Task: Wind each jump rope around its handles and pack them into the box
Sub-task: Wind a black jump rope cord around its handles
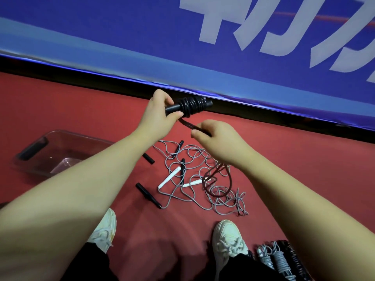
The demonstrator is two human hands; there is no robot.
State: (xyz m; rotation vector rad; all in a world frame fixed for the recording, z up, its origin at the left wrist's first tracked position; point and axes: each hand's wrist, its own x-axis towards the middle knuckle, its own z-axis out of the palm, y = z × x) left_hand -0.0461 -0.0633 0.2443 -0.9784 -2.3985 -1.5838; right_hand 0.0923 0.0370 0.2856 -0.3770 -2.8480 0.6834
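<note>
My left hand (pixel 160 112) grips a pair of black handles (pixel 192 105) held level, with dark rope coiled thickly round their middle. My right hand (pixel 219 138) pinches the loose dark rope (pixel 187 124) that runs from the coil and hangs down in a loop (pixel 217 179) to the floor. Below lie tangled grey ropes (pixel 203 189) with white handles (pixel 169 177) and black handles (pixel 148 194). The clear plastic box (pixel 58 151) stands on the floor at the left, partly behind my left forearm.
Red floor (pixel 60 102) all round. A blue banner wall (pixel 121 37) with white lettering runs across the back above a dark base strip. My two white shoes (pixel 229 238) stand at the bottom. Several wound ropes (pixel 282 258) lie at the lower right beside my right shoe.
</note>
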